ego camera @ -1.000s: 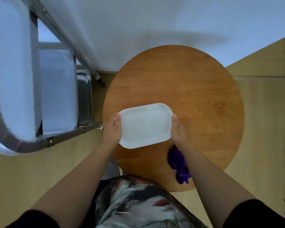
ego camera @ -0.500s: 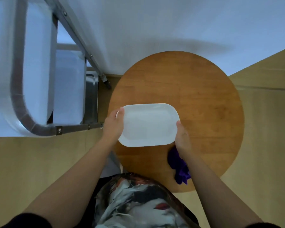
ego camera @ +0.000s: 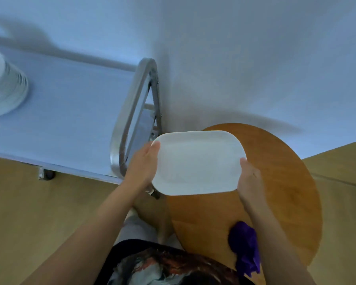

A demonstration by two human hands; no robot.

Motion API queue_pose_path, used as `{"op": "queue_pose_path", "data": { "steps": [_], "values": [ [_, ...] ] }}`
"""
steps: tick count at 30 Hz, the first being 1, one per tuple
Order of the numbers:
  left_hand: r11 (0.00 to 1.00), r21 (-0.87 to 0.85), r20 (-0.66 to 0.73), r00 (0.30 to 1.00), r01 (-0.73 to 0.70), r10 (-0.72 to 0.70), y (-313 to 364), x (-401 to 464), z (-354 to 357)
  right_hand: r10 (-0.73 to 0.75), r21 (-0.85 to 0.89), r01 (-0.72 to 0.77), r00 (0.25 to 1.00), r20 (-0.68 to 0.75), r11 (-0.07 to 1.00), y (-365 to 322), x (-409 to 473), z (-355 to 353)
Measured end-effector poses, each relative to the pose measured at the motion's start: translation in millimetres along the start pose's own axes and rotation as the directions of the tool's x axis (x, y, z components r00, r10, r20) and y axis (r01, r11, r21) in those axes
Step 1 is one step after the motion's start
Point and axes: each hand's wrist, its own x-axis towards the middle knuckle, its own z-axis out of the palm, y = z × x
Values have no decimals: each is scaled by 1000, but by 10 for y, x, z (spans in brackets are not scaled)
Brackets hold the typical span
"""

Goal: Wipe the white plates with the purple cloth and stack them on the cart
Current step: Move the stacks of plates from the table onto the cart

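I hold a white rounded-rectangle plate [ego camera: 196, 162] in the air between both hands, over the left edge of the round wooden table [ego camera: 280, 182]. My left hand [ego camera: 143, 164] grips its left rim, thumb on top. My right hand [ego camera: 249, 179] grips its right rim the same way. The purple cloth [ego camera: 245, 246] lies crumpled on the table's near edge, beside my right forearm. The cart [ego camera: 70, 120] stands to the left, with a stack of white plates [ego camera: 2, 83] on its top at the far left edge of the view.
The cart's metal handle loop [ego camera: 132, 112] rises between the plate and the cart top. A cart wheel [ego camera: 47, 174] rests on the wooden floor. A white wall runs behind cart and table.
My view has swung left, bringing the cart top and its plate stack into sight. The plate has moved left with both hands, from over the table toward the cart handle.
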Motion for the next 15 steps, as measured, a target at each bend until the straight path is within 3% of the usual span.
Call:
{"op": "queue_pose_path", "data": {
  "steps": [7,15],
  "values": [
    [990,-140,-142,989,18,-38,101,204,-1071,-134,62,129,987,84,990,-839,-180,690],
    [976,-217,-164,985,11,-47,-209,825,-2368,-170,58,165,981,90,985,-1484,-290,1892]
  ]
}}
